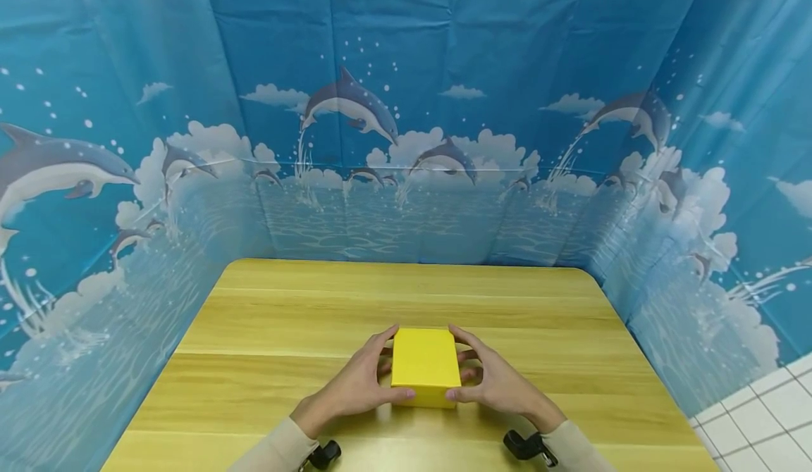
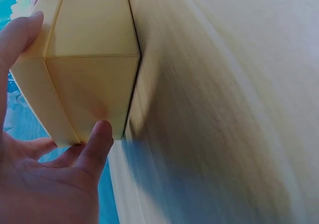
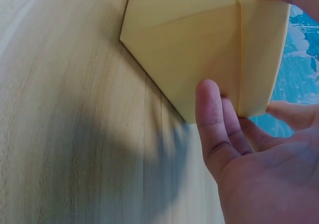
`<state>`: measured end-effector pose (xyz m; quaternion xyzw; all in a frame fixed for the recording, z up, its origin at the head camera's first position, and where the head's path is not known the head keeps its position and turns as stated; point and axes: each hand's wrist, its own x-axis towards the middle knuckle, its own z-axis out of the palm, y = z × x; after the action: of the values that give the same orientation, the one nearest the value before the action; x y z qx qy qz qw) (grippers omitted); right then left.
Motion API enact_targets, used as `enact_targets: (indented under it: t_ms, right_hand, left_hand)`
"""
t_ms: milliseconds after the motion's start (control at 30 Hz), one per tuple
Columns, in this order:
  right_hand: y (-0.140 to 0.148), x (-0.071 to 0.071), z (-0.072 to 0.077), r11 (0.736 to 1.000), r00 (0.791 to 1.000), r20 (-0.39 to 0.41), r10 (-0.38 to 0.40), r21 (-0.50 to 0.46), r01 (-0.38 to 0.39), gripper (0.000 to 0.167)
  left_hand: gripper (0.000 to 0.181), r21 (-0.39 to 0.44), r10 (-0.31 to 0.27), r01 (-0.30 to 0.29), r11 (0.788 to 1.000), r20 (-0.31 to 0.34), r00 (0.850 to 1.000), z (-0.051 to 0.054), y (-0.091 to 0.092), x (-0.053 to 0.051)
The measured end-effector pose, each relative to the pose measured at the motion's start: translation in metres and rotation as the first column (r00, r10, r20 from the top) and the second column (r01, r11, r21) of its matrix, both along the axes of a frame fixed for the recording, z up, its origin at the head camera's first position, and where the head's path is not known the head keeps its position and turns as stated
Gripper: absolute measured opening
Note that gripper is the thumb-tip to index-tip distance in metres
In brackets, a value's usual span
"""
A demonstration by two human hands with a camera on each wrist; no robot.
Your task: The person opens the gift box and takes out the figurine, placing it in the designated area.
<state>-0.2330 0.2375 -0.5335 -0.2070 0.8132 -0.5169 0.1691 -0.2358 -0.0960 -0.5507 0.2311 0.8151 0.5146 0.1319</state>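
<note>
A yellow lidded box [image 1: 425, 357] rests on the wooden table near its front, lid on. My left hand [image 1: 358, 380] holds its left side, thumb on the near face and index fingertip by the far left corner. Mirroring it on the right, my right hand [image 1: 497, 380] has its thumb on the near face and index finger by the far right corner. In the left wrist view a seam runs round the box [image 2: 94, 22] below the lid. The right wrist view shows the lower fingers [image 3: 209, 114] close beside the box's side wall; whether they all touch it I cannot tell.
The wooden table [image 1: 304, 317] has rounded far corners. Blue curtains [image 1: 406, 218] printed with dolphins hang behind it and along both sides. White floor tiles [image 1: 761, 415] show at the lower right. A black camera mount [image 1: 525, 445] sits at my right wrist, another [image 1: 325, 454] at my left.
</note>
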Motion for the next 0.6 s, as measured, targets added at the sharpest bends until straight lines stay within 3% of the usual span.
enact_targets:
  t_ms: [333, 600]
  right_hand:
    - [0.0009, -0.0009, 0.0029, 1.0, 1.0, -0.027, -0.006, 0.002, 0.006, 0.113]
    - [0.0012, 0.0007, 0.0043, 1.0, 0.999, -0.041, -0.004, 0.002, 0.004, 0.111]
  left_hand:
    - [0.122, -0.021, 0.004, -0.005, 1.0, -0.039, 0.999, 0.0025, -0.0005, -0.001]
    - [0.121, 0.0, -0.002, 0.002, 1.0, -0.034, 0.999, 0.0044, 0.0001, 0.0004]
